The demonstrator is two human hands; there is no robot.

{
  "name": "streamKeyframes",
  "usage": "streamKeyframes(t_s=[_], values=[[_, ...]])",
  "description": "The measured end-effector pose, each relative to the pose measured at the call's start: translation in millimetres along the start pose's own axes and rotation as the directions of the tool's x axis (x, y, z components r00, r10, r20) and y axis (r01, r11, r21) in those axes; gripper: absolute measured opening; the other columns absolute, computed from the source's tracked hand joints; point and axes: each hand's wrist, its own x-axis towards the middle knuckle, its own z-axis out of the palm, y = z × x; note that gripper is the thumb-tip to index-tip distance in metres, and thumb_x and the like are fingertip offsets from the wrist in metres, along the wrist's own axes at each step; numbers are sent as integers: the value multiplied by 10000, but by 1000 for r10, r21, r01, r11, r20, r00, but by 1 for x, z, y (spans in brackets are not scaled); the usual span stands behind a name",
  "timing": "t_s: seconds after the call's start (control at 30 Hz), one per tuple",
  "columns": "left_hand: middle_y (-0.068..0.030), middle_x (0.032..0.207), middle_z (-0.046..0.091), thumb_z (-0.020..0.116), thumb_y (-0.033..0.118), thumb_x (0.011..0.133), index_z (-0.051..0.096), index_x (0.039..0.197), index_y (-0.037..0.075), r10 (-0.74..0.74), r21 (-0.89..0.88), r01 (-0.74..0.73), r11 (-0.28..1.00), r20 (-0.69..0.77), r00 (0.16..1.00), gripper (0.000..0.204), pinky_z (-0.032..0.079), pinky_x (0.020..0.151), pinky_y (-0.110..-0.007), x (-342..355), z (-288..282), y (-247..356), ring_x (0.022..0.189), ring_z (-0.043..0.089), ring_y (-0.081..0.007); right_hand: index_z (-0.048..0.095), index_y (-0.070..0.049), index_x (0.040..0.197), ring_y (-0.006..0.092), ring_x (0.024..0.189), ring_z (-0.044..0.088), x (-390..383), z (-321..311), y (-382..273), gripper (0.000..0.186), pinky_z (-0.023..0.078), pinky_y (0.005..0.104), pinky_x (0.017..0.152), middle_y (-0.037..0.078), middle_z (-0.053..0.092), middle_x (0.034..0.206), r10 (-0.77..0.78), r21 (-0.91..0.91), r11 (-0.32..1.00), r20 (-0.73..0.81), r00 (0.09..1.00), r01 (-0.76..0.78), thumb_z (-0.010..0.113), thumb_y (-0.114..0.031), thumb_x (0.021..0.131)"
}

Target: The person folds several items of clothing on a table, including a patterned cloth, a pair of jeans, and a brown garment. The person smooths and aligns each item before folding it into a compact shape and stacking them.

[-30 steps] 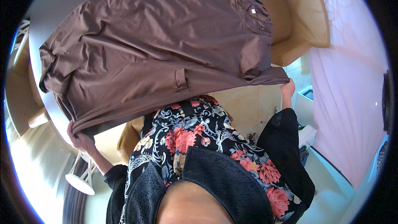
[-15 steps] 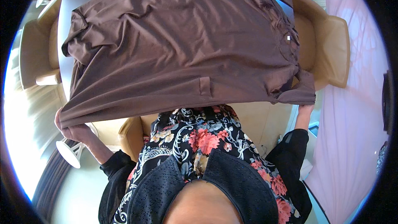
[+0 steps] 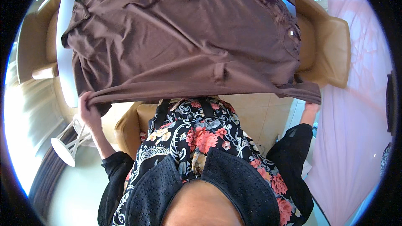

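A large brown garment [image 3: 180, 37] lies spread over the table [image 3: 65, 65], wrinkled across its middle. Its collar, with a small white label, faces right, and a small tab shows close to the near edge. My left hand [image 3: 88, 111] is closed on the near left corner of the cloth. At the near right, my right hand [image 3: 310, 109] grips the other corner; the fabric covers most of its fingers. Between the two hands the near edge is held taut, raised in front of my body, with a fold running along it.
Tan chairs stand at the left [image 3: 39, 46] and right [image 3: 324, 42] of the table, and another tan seat [image 3: 127, 127] is near my body. A round white stand [image 3: 63, 152] is at the lower left. Pale pink sheer fabric [image 3: 347, 142] hangs along the right.
My left hand has moved right and up, bringing its corner inward. The near edge has come up slightly and is folded more. My right hand has barely shifted.
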Motion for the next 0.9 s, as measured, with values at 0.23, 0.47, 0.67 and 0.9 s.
streamKeyframes(t_s=[0.23,0.47,0.67,0.9], values=[[-114,1069,597,605,70,669,607,992,13,11,-41,14,999,545,838,328,400,941,-356,-27,13,19,1030,543,-273,549,-18,1176,285,1004,582,53,40,-75,353,495,416,847,125,586,1149,-126,-11,992,-33,992,125,412,-222,922],[-14,809,613,617,121,828,624,1090,37,-155,-190,201,961,230,961,275,434,593,-202,28,19,-16,673,524,-62,540,-12,1194,297,1042,564,52,72,-111,371,469,428,898,132,569,1185,-308,-135,943,-14,951,304,398,-225,925],[-168,1294,451,692,351,780,426,1322,81,-132,92,133,987,-23,991,662,431,929,-388,123,51,-5,1155,489,-258,590,-26,1169,191,992,579,-44,166,-72,428,468,304,882,87,606,1106,-469,-334,668,506,724,666,414,123,809],[-143,1311,445,679,309,752,359,1367,137,-9,459,59,886,-111,994,714,412,958,-407,185,90,-16,1176,469,-301,557,-108,1216,283,975,615,-157,217,-51,478,460,345,879,158,623,1090,271,-430,-99,856,440,897,471,58,776]])
